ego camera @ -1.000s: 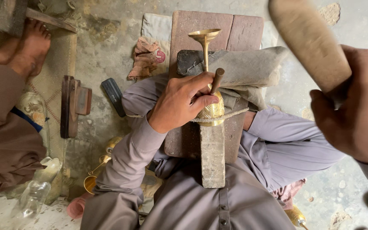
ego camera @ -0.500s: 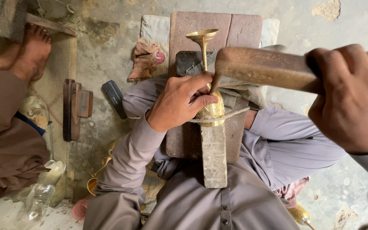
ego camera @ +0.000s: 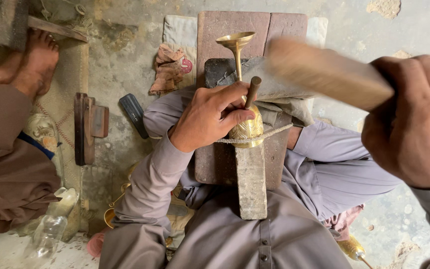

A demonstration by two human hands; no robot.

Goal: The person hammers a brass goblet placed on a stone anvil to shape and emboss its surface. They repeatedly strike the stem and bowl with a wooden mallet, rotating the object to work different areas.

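Left hand point(ego camera: 214, 117) clamped around the rounded body of a brass goblet point(ego camera: 245, 127), fingers wrapped over its engraved bulge, thumb side also pinning a short punch point(ego camera: 252, 92) that stands tilted against the brass. Right hand point(ego camera: 411, 122) closed tight on the handle end of a wooden mallet point(ego camera: 324, 74), raised above the work and blurred, its head hanging over the grey cloth point(ego camera: 279, 92) near the far edge of the wooden block point(ego camera: 215, 164). Goblet lying on its side along the middle of that block, stem running away from the body, flared foot point(ego camera: 235, 40) reaching the block's far edge. Resting across a long stone bar point(ego camera: 251, 182) that runs down the block's near half toward the lap. A cord point(ego camera: 269, 133) looped over the goblet's body, passing off the block's right edge. Block itself carried on the lap, grey trousers point(ego camera: 334, 174) spread on both sides. On the floor beyond the block's left edge: a dark flat tool point(ego camera: 133, 114), a wooden stand point(ego camera: 88, 127), a crumpled rag point(ego camera: 167, 72). Farther left, another person's bare foot point(ego camera: 38, 62) and brown sleeve point(ego camera: 6, 174), well apart from the work. A clear plastic bottle point(ego camera: 46, 236) lying at the floor's near left corner.
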